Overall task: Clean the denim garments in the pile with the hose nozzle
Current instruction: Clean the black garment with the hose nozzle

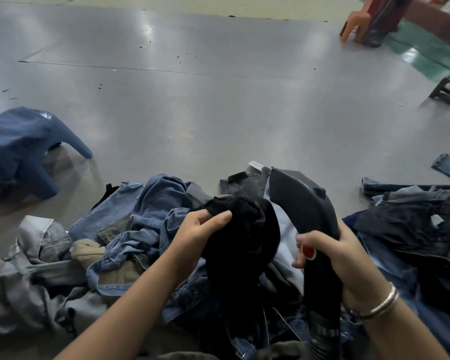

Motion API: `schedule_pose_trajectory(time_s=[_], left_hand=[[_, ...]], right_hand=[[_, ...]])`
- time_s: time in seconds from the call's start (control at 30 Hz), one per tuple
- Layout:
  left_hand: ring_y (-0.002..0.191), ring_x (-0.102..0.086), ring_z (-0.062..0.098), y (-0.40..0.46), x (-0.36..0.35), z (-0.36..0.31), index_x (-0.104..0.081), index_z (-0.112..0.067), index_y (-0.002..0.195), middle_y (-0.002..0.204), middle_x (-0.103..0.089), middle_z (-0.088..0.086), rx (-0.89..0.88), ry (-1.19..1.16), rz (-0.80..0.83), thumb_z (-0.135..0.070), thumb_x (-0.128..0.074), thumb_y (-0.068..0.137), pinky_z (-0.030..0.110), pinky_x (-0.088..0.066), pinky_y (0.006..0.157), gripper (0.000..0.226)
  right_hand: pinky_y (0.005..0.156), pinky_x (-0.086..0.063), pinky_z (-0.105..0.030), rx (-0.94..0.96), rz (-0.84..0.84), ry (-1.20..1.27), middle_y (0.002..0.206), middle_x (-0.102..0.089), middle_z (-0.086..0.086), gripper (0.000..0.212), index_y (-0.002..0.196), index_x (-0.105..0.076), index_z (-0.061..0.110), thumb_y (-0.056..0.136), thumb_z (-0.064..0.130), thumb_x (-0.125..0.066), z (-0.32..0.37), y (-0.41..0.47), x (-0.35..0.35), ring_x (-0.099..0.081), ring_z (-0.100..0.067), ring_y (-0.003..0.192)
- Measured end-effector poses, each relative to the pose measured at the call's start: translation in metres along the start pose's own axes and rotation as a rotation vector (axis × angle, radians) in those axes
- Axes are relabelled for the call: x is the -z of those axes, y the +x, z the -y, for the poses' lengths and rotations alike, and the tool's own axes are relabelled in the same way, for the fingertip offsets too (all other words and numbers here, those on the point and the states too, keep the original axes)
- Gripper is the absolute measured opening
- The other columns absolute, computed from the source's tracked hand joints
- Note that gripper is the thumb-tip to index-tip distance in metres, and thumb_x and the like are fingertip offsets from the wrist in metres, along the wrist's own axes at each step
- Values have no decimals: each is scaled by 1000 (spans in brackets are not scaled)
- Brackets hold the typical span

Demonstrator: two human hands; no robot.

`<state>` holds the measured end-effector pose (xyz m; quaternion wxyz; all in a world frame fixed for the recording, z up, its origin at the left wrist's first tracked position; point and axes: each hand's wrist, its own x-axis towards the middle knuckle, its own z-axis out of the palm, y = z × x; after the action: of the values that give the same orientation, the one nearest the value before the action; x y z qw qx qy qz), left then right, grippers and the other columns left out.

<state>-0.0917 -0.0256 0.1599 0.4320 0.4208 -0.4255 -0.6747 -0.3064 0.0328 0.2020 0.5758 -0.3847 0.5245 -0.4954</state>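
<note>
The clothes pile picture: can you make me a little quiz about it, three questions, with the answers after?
1. True or false: the right hand holds the dark hose nozzle.
2. What does the left hand grip? A) a black garment B) a blue stool C) a red bucket
3. Fill in: the button by the right thumb on the nozzle is coloured ____.

Key
1. True; its fingers wrap round the handle.
2. A, the black garment, held above the denim pile. The blue stool stands apart on the floor.
3. Red: the red button.
</note>
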Motion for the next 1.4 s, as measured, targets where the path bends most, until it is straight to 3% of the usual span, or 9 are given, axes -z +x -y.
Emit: schedule_pose_trajectory(time_s=[0.23, 0.37, 0.5, 0.67, 0.8, 1.0, 1.1, 1.27, 1.4], left_hand=[[71, -61, 5, 4, 2, 7, -70, -12, 82, 74, -69, -5, -191, 565, 27, 0, -57, 91, 25, -51, 63, 20], [61, -50, -9, 4, 7, 6, -64, 1, 74, 63, -60, -15, -362, 842, 133, 2, -58, 87, 16, -42, 59, 15], [54, -44, -2, 6, 11, 3, -56, 1, 65, 57, -50, -1, -415, 938, 134, 6, -58, 86, 15, -32, 53, 22], [49, -32, 5, 7, 10, 0, -44, -3, 55, 53, -41, -1, -539, 1052, 150, 5, -50, 73, 21, -22, 50, 21], [53, -28, 6, 6, 14, -2, -42, -2, 52, 55, -37, 0, -561, 1102, 222, 10, -48, 65, 12, -22, 47, 19], [51, -45, 27, 9, 19, 4, -48, 6, 54, 57, -50, 20, -567, 1253, 244, 9, -49, 66, 25, -22, 52, 13], [59, -48, 18, 13, 20, 6, -57, 6, 65, 63, -57, 16, -486, 1106, 217, 6, -49, 79, 25, -29, 54, 16], [78, -68, 14, 32, 30, 10, -67, -6, 102, 84, -73, 2, 26, 188, -150, -8, -50, 97, 23, -56, 67, 18], [87, -69, 17, 64, 71, 24, -63, -14, 112, 103, -71, 3, 318, -184, -127, -41, -32, 102, 27, -55, 69, 43]], right_hand=[[50, -50, -31, -215, 279, -125, 52, -53, -14, 52, 103, -62, 41, 63, 8, -66, -7, -10, -11, -57, -28, 47], [47, -49, -30, -216, 193, -115, 50, -50, -13, 46, 108, -57, 22, 66, 4, -64, -5, -5, -15, -56, -26, 44], [47, -48, -36, -207, 93, 7, 50, -48, -10, 23, 94, -52, 8, 78, -8, -57, 0, 2, -5, -51, -25, 41], [50, -52, -37, -300, 222, -59, 54, -48, -17, 45, 103, -58, 13, 60, 4, -64, -8, -10, -14, -54, -27, 43], [48, -47, -35, -274, 75, 13, 49, -44, -10, 14, 81, -49, 5, 78, -7, -54, -3, 5, -6, -49, -23, 39], [47, -51, -34, -303, 230, -46, 51, -48, -14, 32, 94, -58, 11, 64, 0, -63, -10, -6, -13, -54, -27, 42], [43, -48, -30, -259, 95, -29, 49, -48, -10, 15, 86, -53, 5, 78, -6, -57, -12, 5, -18, -53, -25, 41], [46, -50, -29, -126, -140, 183, 51, -44, -5, 14, 80, -48, 7, 82, -5, -54, -11, 18, -2, -50, -18, 41], [47, -49, -29, -86, -184, 166, 51, -45, -5, 17, 85, -50, 9, 80, -7, -54, -15, 18, 1, -51, -20, 41]])
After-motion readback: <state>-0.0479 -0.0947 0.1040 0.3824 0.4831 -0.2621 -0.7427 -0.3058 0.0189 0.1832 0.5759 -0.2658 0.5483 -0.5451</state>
